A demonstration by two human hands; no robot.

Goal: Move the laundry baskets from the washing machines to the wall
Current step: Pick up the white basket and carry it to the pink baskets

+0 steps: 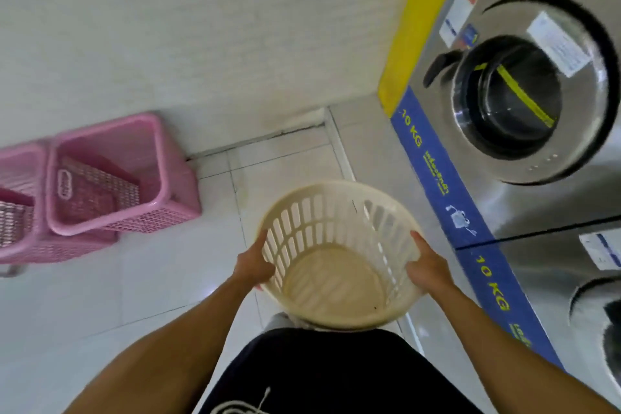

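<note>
I hold a round cream laundry basket with slotted sides in front of my waist, above the floor. It is empty. My left hand grips its left rim and my right hand grips its right rim. Two pink square baskets stand against the white wall at the left: one fully in view, the other cut off by the frame edge. Steel washing machines line the right side.
The nearest washer door is shut, and a blue strip marked 10 KG runs along the machines' base. Bare white tiled floor lies between the pink baskets and the machines. My dark shorts fill the bottom.
</note>
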